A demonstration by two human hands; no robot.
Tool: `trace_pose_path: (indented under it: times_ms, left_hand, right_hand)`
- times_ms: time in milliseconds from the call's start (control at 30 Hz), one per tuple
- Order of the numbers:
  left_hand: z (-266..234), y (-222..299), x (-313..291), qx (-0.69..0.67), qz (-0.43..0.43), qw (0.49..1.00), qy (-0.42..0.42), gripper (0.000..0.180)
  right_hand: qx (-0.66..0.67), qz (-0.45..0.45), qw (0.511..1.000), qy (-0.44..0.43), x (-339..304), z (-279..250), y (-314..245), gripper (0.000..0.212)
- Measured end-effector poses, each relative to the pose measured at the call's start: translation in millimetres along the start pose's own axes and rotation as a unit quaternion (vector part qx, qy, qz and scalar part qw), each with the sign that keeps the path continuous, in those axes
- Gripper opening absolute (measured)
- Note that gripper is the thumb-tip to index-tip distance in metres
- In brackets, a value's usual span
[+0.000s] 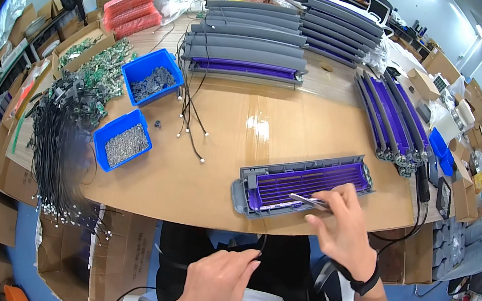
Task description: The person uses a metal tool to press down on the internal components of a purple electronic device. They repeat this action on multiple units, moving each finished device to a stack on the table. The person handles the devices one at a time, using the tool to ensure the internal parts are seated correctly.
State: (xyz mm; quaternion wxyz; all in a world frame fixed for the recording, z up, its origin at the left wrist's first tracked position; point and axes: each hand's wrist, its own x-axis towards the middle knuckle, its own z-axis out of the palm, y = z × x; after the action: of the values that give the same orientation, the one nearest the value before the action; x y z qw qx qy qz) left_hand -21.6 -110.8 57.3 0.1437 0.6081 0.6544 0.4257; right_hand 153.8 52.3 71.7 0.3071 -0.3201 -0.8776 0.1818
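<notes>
In front of me lies a grey plastic housing with a purple slatted inside (311, 183), tilted slightly on the cardboard-covered table. My right hand (344, 228) is closed on metal tweezers (306, 199), whose tips reach into the near left part of the housing. My left hand (214, 287) is lower, before the table edge, its fingers pinched on a thin black cable (265, 239). The cable runs up to the near side of the housing; its far end is hidden. A dark band is on my right wrist.
Blue bins hold small dark parts (154, 83) and small metal pieces (126, 144). A bundle of black cables (60, 148) hangs over the left edge. Grey housings (244, 45) are stacked at the back; purple ones (392, 120) lie right. An open carton (118, 263) stands below.
</notes>
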Motion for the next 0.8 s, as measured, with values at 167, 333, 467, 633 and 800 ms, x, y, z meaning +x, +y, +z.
trace_pose_path:
  times_ms: [167, 333, 467, 633, 800]
  left_hand:
    - [19, 9, -1, 0.001, -0.008, 0.995, -0.097, 0.016]
    - [27, -11, 6, -0.015, 0.037, 0.997, 0.061, 0.017]
    - [24, -34, 32, 0.061, 0.018, 0.993, 0.1, 0.051]
    - [21, -56, 62, -0.111, 0.013, 0.993, -0.031, 0.06]
    - [21, -71, 68, -0.054, 0.105, 0.991, -0.057, 0.042]
  right_hand:
    - [0.069, 0.017, 0.993, -0.096, 2, 33, -30, 0.02]
    - [0.041, 0.006, 0.993, -0.108, 0, 39, -28, 0.006]
    - [0.085, -0.012, 0.989, -0.121, 7, 35, -25, 0.019]
    - [0.09, 0.019, 0.977, -0.19, 18, 25, -15, 0.024]
    - [0.082, 0.058, 0.965, -0.242, 32, 20, -12, 0.019]
